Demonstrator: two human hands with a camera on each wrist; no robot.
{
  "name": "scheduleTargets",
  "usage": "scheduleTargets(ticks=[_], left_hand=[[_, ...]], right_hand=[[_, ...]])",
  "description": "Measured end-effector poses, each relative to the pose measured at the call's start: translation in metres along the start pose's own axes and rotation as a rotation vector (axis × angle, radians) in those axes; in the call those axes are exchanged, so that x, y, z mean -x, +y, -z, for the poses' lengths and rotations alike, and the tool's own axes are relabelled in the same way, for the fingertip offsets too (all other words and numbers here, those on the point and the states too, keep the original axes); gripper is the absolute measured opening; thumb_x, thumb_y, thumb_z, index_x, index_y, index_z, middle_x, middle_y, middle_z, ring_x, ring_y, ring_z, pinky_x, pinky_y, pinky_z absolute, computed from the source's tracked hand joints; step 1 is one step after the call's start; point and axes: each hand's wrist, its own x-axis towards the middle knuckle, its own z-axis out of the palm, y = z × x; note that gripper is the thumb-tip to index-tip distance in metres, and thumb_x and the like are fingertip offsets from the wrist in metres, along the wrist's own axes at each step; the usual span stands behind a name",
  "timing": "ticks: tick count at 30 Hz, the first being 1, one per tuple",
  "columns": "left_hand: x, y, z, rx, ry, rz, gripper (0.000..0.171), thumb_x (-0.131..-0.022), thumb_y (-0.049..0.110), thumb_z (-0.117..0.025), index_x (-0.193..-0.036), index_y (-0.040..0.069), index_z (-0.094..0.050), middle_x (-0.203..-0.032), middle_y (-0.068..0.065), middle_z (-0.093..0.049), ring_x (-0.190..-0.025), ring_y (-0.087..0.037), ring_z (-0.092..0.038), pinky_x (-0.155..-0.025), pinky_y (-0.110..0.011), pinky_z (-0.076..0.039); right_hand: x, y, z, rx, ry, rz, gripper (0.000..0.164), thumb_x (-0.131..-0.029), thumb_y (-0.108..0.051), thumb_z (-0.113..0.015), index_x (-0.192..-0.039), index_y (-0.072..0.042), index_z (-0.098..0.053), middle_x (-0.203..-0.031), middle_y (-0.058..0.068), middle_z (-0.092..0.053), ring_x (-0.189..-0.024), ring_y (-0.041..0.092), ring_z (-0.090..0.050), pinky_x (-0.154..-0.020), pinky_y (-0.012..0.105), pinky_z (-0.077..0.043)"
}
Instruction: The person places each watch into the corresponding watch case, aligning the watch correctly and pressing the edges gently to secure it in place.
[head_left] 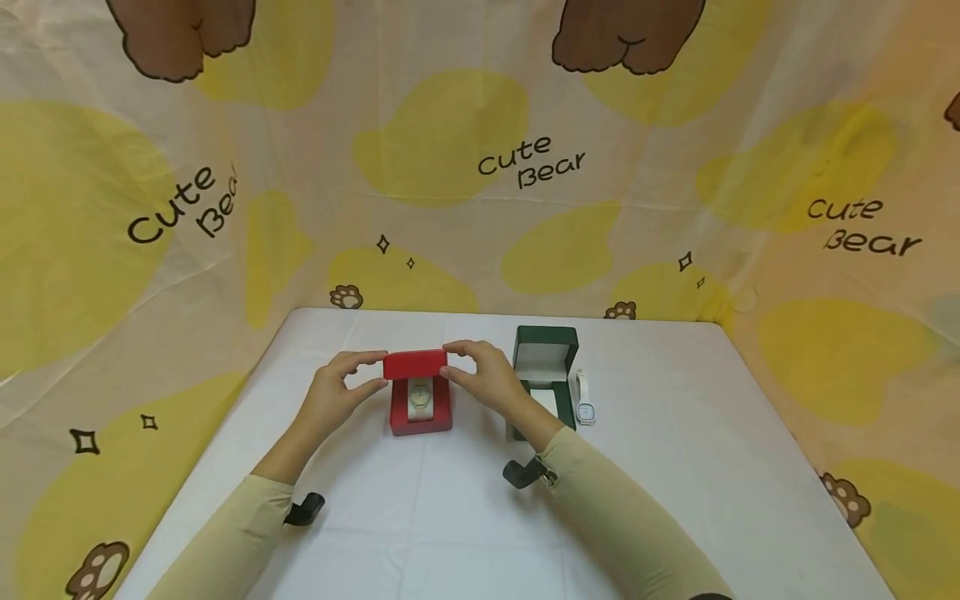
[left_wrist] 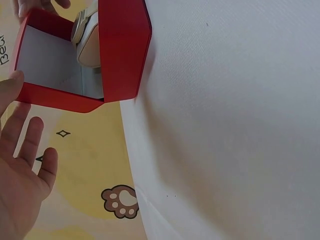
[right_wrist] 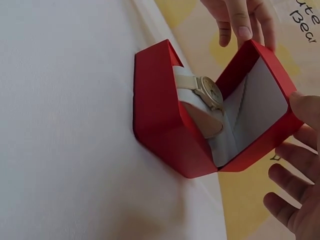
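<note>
Red box (head_left: 422,428), one: lid (head_left: 416,365) pinched by left fingers (head_left: 366,357), right fingers (head_left: 462,347); two watches (head_left: 421,397) (head_left: 586,412); one green box (head_left: 546,336).

I see a watch (head_left: 421,397) in the left box (head_left: 422,428), another box (head_left: 547,336) to its right, a second watch (head_left: 586,410) rightmost.

At six o'clock in the head view, a white table (head_left: 450,508) is spread; at half past four, a green box (head_left: 546,335) is seen open, a white watch (head_left: 586,412) placed just beside it, towards its three o'clock. Round it all a yellow-splashed cloth (head_left: 435,125) is hung: "Cute Bear" (head_left: 551,172) is lettered just past twelve, brown feet (head_left: 630,37) are printed at ten and one, paw prints (head_left: 847,502) at eight and four.
</note>
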Motion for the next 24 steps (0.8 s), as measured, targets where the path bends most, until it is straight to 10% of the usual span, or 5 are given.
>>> scheduleTargets(ticks=[24], left_hand=[[-0.013, 0.007, 0.004, 0.083, -0.111, 0.219, 0.047, -0.091, 0.042, -0.078, -0.13, 0.017, -0.068, -0.129, -0.008, -0.071, -0.127, -0.029, -0.06, -0.104, -0.054, -0.046]], right_hand=[[-0.003, -0.005, -0.001, -0.04, -0.03, -0.105, 0.049, -0.094, -0.039, -0.075, -0.136, -0.016, -0.066, -0.132, 0.002, -0.07, -0.124, 0.031, -0.062, -0.1, 0.046, -0.052]])
